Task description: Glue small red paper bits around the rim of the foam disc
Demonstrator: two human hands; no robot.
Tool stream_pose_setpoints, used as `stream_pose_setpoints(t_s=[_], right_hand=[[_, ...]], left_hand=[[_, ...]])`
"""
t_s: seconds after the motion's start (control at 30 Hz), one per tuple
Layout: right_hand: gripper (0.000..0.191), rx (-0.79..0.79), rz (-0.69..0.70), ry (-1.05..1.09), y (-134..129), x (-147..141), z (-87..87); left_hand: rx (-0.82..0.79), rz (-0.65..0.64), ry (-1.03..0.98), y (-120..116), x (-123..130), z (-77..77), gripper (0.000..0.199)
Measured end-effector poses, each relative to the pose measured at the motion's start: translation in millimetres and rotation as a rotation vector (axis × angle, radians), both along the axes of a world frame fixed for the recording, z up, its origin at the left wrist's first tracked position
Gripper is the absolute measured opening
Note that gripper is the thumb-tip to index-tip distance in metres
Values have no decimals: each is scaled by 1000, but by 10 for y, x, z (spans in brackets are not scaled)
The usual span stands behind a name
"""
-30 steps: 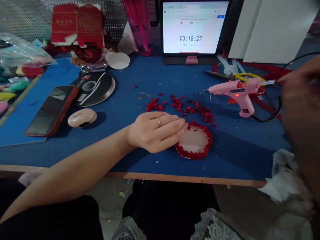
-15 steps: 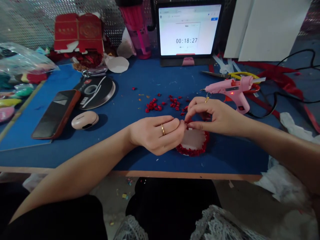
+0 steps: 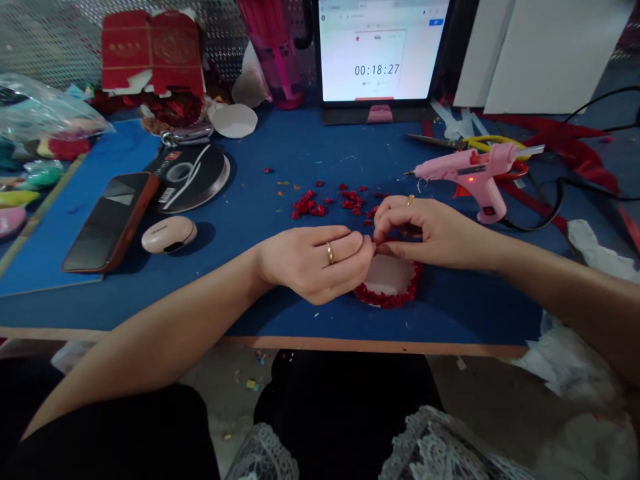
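My left hand (image 3: 325,263) and my right hand (image 3: 423,230) meet fingertip to fingertip above the blue table. Both are closed in a pinch around a small red piece (image 3: 378,247), mostly hidden by the fingers. Just beneath them lies a round pale disc (image 3: 387,275), its edge lined with a ring of red ribbon bits (image 3: 387,299); the left fingers cover its left side. Beyond the fingertips, small red folded ribbon pieces (image 3: 309,205) are scattered in loose heaps. A pink glue gun (image 3: 475,175) with a lit red light rests past my right hand, nozzle pointing left.
Scissors (image 3: 483,143) and red ribbon (image 3: 570,153) lie behind the glue gun. To the left are a phone (image 3: 107,223), an earbud case (image 3: 169,235) and a ribbon spool (image 3: 193,177). A tablet (image 3: 383,57) showing a timer stands at the back, near a pink tumbler (image 3: 277,60).
The whole view has shifted slightly, so the things on the table sit a little higher. Both hands stay together in the same pinch, with only slight finger movement.
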State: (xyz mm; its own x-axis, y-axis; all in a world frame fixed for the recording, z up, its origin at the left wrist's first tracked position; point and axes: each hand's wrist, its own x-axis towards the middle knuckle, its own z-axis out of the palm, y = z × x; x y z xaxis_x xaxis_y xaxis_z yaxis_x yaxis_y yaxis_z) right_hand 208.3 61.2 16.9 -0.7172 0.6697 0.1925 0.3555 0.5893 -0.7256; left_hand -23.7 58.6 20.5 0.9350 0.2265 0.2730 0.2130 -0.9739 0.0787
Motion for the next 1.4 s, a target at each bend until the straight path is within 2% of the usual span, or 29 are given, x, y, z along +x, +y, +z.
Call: stream_pose_setpoints(t_s=[0.1,0.17,0.33,0.53,0.6,0.7,0.73,0.8,0.87,0.93,0.97,1.03,1.1,1.3,1.4], right_hand=[[12,-19,1,-14,-8,-2,12],[13,-34,2,-20,-11,1,18],[12,-28,-7,-13,-12,3,-3],[11,-34,-21,19,-9,-3,-28],[6,-32,-41,18,-9,8,-25],[4,-4,-88,13,-14,33,-18],[5,15,-102,12,-17,41,-18],[8,62,-121,8,-22,54,-21],[8,110,-136,-5,-29,62,-31],[6,157,-147,-15,-38,63,-42],[5,180,-147,-18,-44,60,-45],[3,221,-138,-25,-58,48,-44],[3,256,-128,-43,-78,31,-32],[5,393,-132,-126,-130,-2,-6],[7,436,-145,-165,-125,5,-33]], left_hand=[[152,-73,-43,4,7,4,31],[167,-100,-71,0,14,19,29],[-56,-26,3,-13,30,40,32],[-135,43,-29,3,7,-3,33],[-61,106,-104,35,-23,-43,31],[147,216,-336,85,-71,-98,23],[153,239,-387,92,-83,-107,20],[51,277,-366,79,-90,-103,28],[-60,305,-222,32,-72,-81,59],[-78,312,-76,-31,-31,-60,92],[-82,303,-18,-60,-7,-53,101],[-108,284,52,-98,31,-52,101],[-159,278,53,-101,46,-66,91],[-445,174,-119,12,4,-136,80],[-525,138,-159,47,-2,-163,78]])
